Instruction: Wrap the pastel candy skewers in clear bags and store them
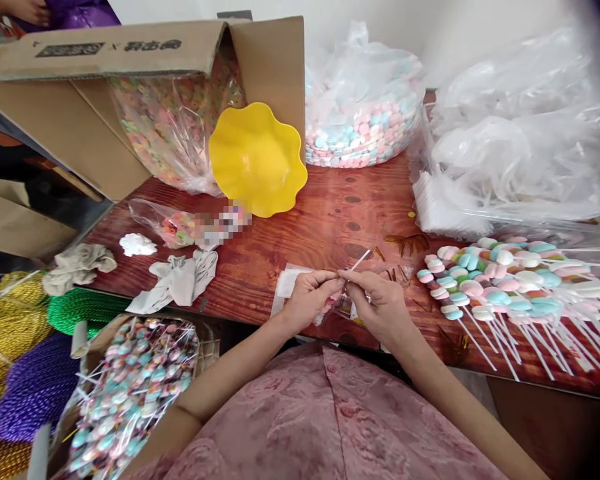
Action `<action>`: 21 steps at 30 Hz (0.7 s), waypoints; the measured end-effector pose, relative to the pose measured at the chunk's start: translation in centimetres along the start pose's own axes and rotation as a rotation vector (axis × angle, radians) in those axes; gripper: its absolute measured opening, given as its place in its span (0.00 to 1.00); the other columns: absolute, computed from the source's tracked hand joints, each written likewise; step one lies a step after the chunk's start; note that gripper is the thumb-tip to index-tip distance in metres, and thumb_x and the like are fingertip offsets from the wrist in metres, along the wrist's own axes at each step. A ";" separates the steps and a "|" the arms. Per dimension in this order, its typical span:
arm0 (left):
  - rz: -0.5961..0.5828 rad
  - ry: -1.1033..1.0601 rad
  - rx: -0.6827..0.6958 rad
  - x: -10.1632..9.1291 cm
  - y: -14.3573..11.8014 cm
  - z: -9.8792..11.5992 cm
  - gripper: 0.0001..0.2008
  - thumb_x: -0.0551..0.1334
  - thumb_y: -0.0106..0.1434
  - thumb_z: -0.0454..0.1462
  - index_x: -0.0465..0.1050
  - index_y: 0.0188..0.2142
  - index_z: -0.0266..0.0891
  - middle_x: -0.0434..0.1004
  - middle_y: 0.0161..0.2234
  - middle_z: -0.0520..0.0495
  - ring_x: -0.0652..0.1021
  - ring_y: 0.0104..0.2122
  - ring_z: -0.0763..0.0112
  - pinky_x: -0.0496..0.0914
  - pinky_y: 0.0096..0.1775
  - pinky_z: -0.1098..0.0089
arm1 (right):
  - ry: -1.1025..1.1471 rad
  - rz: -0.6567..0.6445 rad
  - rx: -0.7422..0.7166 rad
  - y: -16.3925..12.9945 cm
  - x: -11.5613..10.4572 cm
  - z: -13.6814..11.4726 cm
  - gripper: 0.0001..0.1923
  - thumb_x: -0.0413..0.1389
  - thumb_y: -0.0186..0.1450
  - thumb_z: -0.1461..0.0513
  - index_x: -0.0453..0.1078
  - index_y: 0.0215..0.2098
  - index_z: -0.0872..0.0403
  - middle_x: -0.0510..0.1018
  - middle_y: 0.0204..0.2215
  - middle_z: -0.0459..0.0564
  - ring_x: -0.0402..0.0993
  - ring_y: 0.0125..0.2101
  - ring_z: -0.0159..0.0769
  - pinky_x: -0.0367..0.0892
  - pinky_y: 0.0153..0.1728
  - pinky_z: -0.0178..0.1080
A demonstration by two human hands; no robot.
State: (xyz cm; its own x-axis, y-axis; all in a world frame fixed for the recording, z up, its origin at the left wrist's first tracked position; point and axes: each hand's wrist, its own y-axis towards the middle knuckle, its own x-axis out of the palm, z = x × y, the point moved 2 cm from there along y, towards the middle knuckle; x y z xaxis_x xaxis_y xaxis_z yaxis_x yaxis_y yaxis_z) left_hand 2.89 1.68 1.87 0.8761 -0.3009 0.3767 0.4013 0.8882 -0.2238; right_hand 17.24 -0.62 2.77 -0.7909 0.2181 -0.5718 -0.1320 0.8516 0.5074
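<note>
My left hand (307, 299) and my right hand (377, 303) meet above the near edge of the wooden table (330, 220). Together they pinch a thin white stick (361, 259) that points up and away; pastel candy pieces and a clear wrapper (336, 303) show between the fingers, partly hidden. A small clear plastic sleeve (286, 283) lies on the table just behind my left hand. To the right lies a heap of finished pastel candy skewers (505, 280) on white sticks.
A yellow wavy bowl (257, 160) leans at a cardboard box (130, 100) holding a bag of coloured candy. Bags of pastel candy (363, 127) and clear plastic (520, 147) sit behind. A box of wrapped skewers (130, 387), crumpled gloves (177, 280), and green, gold, purple cord (25, 353) are at left.
</note>
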 end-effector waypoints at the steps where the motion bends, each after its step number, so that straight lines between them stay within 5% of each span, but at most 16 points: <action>1: 0.012 -0.024 -0.018 -0.2 0.1 -0.2 0.20 0.70 0.52 0.50 0.74 0.28 0.34 0.63 0.18 0.58 0.60 0.14 0.85 0.53 0.16 0.79 | 0.036 -0.017 0.030 0.0 0.1 0.0 0.15 0.51 0.67 0.67 0.76 0.46 0.51 0.82 0.31 0.47 0.77 0.30 0.32 0.72 0.34 0.36; 6: 0.049 -0.063 -0.043 -0.8 0.7 -1.0 0.21 0.71 0.50 0.50 0.71 0.23 0.34 0.65 0.17 0.56 0.60 0.13 0.85 0.51 0.14 0.78 | 0.116 -0.077 0.116 0.2 0.3 -0.4 0.17 0.52 0.65 0.66 0.72 0.51 0.51 0.80 0.28 0.44 0.76 0.28 0.31 0.71 0.33 0.35; 9: 0.053 -0.079 -0.016 -0.9 0.9 -1.0 0.20 0.71 0.50 0.50 0.73 0.26 0.34 0.65 0.17 0.56 0.61 0.14 0.84 0.53 0.15 0.78 | 0.128 0.016 0.164 -0.1 0.1 -0.7 0.23 0.55 0.65 0.65 0.63 0.58 0.50 0.77 0.25 0.40 0.74 0.26 0.30 0.70 0.33 0.35; 14: 0.054 0.005 0.097 -0.8 0.8 -0.3 0.16 0.70 0.54 0.47 0.76 0.28 0.35 0.69 0.20 0.54 0.65 0.18 0.82 0.59 0.21 0.77 | 0.242 0.058 0.362 -0.9 0.4 -0.5 0.05 0.60 0.62 0.59 0.70 0.35 0.52 0.77 0.26 0.43 0.73 0.27 0.30 0.69 0.31 0.34; 21: 0.018 0.314 0.341 -0.7 0.7 0.7 0.12 0.67 0.58 0.43 0.78 0.25 0.37 0.75 0.27 0.48 0.73 0.29 0.74 0.67 0.35 0.72 | 0.780 -0.096 0.644 -0.9 0.7 1.4 0.12 0.64 0.57 0.54 0.73 0.29 0.54 0.78 0.26 0.46 0.72 0.26 0.31 0.70 0.30 0.36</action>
State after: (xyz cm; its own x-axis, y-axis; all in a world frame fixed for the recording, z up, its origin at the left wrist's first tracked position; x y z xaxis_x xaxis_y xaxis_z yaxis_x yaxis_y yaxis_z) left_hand 2.36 2.72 2.13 0.9416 -0.3285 0.0736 0.3207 0.9419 0.1001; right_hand 17.59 -0.58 1.00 -0.9936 -0.0408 0.1052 -0.0508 0.9942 -0.0944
